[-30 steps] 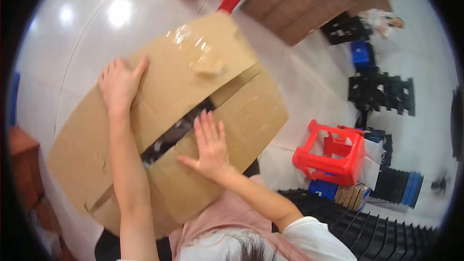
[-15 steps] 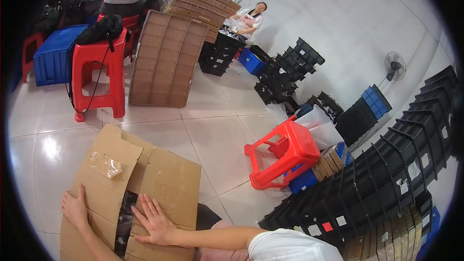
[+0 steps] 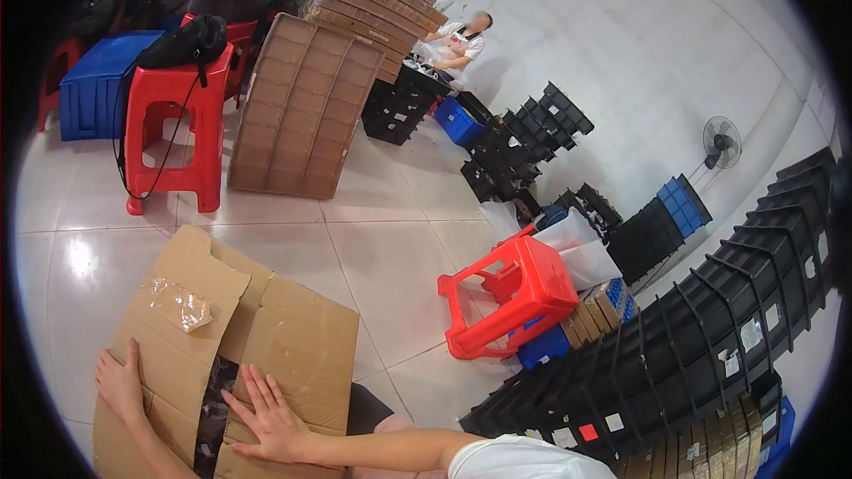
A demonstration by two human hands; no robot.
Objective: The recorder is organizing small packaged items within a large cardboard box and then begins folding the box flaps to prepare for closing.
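A cardboard box (image 3: 293, 324) stands in front of me at the lower left, its two top flaps folded inward with a gap between them. Something dark and shiny, like black plastic (image 3: 213, 408), shows through that gap. My left hand (image 3: 122, 381) lies on the left flap, fingers apart, near its outer edge. Flat on the right flap rests my right hand (image 3: 271, 417), its fingers spread beside the gap. A strip of clear, crumpled tape (image 3: 177, 303) sticks to the far part of the left flap.
A red stool (image 3: 177, 124) with a black bag stands far left, beside a brown partitioned panel (image 3: 306, 111). Another red stool (image 3: 515, 293) is right of the box. Stacked black crates (image 3: 657, 364) line the right side. Two people sit at the back.
The view has shifted slightly, so the box and both hands sit a little further left in the picture. My hands keep their places on the flaps.
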